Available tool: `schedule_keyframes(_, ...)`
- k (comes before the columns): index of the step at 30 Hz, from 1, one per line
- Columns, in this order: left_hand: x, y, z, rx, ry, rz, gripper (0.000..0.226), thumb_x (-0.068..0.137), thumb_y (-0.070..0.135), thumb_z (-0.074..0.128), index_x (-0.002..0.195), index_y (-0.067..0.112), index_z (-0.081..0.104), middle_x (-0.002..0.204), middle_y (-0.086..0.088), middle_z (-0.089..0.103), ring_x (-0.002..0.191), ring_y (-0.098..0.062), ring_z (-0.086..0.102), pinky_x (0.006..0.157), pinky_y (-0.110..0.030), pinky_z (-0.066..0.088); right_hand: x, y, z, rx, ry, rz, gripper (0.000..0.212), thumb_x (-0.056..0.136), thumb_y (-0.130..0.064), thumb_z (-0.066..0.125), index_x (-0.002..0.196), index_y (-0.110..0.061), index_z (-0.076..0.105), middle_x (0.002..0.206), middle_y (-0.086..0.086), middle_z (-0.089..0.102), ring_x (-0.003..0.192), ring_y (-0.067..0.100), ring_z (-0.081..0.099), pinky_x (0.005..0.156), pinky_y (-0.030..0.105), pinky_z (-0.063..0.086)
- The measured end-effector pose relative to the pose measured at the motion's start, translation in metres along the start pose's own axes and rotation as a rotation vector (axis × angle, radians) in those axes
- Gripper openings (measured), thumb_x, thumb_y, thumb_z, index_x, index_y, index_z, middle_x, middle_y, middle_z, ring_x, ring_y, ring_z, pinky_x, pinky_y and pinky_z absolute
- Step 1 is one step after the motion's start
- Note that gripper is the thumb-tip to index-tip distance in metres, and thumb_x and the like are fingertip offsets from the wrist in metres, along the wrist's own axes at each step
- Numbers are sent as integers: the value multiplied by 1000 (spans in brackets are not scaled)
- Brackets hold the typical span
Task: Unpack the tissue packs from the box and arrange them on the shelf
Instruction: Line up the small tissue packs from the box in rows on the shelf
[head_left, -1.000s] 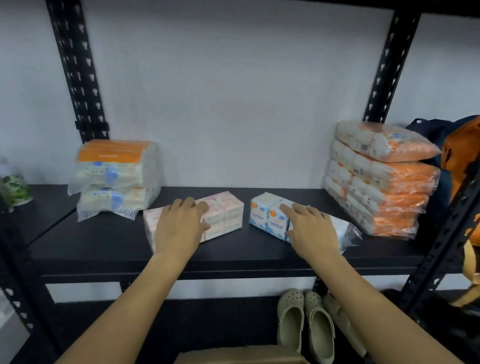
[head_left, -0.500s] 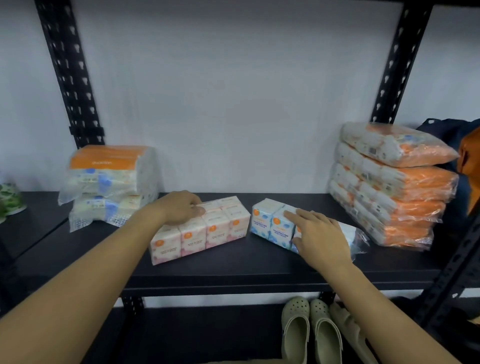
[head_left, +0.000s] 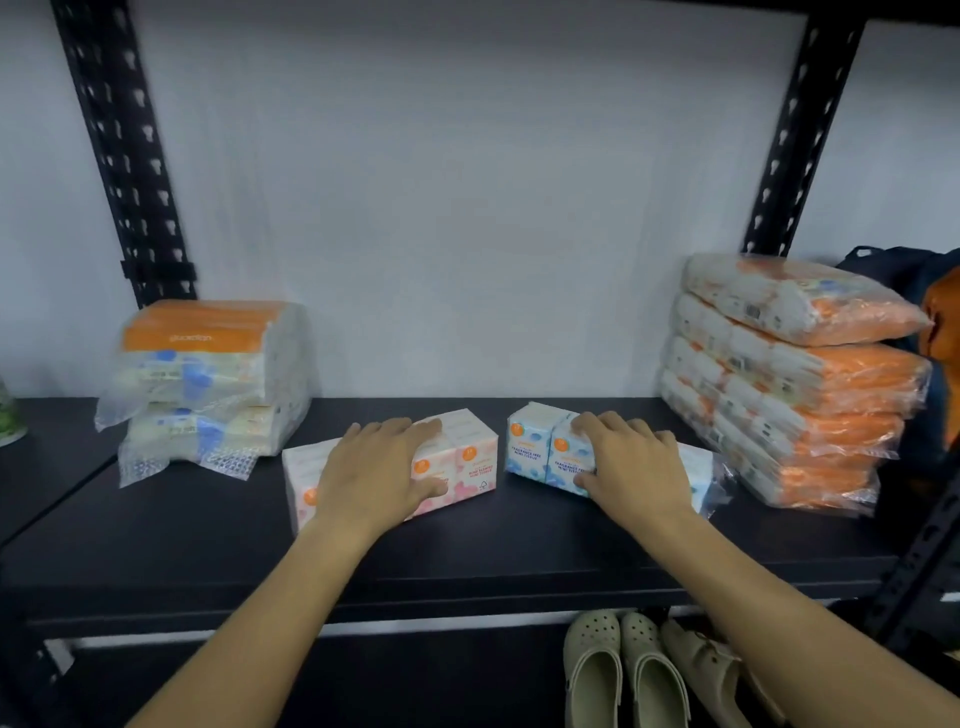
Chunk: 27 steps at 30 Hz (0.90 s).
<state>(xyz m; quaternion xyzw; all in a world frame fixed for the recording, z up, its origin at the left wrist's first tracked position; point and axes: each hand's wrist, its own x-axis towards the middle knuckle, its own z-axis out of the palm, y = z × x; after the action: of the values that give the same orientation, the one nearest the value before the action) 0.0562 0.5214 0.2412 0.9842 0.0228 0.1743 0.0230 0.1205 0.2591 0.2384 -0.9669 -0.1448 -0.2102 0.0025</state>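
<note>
On the middle of the black shelf (head_left: 156, 540) I've got my left hand (head_left: 374, 480) clamped over the pink mini tissue pack (head_left: 467, 460) and my right hand (head_left: 631, 470) gripping the blue mini tissue pack (head_left: 540, 447), both light, squishy, slick-wrapped, so I'd grab across top and front.

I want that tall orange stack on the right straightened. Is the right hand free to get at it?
Probably yes, once it lets go: the right hand grips the blue tissue pack, and only that pack's far end lies between it and the orange stack.
</note>
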Motion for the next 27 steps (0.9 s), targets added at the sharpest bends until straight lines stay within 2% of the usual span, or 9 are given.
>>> schedule_keyframes(7, 0, 0, 0, 41, 17, -12, 74, 86, 65, 56, 151, 42, 29, 154, 9, 39, 139, -16, 39, 118, -38, 20, 67, 13, 36, 174, -41, -102, 60, 83, -26, 72, 137, -31, 44, 142, -6, 51, 132, 20, 44, 111, 37, 29)
schedule_keyframes(12, 1, 0, 1, 37, 31, -7, 75, 86, 66, 56, 151, 43, 27, 155, 11, 37, 141, -15, 37, 119, -37, 18, 101, 6, 61, 173, -40, -71, 62, 87, -14, 67, 140, -29, 38, 147, -5, 47, 145, 25, 30, 120, 43, 17)
schedule_keyframes(17, 1, -1, 2, 29, 45, -7, 75, 86, 66, 56, 151, 43, 27, 156, 11, 36, 142, -14, 35, 119, -36, 18, 126, -2, 72, 177, -27, -65, 62, 87, -7, 64, 139, -27, 37, 145, -3, 49, 142, 24, 32, 121, 45, 14)
schedule_keyframes(22, 2, -1, 3, 19, 47, -12, 75, 85, 65, 58, 151, 43, 28, 156, 11, 37, 142, -14, 36, 119, -36, 18, 139, -3, 81, 159, -15, -82, 62, 85, -8, 66, 136, -27, 37, 140, -4, 51, 138, 22, 37, 121, 48, 13)
schedule_keyframes(27, 1, -1, 3, 11, 49, -10, 76, 85, 66, 58, 151, 42, 29, 155, 11, 37, 141, -13, 37, 120, -37, 18, 147, -2, 85, 160, -7, -92, 62, 84, -9, 67, 136, -27, 38, 138, -3, 53, 133, 21, 41, 120, 46, 18)
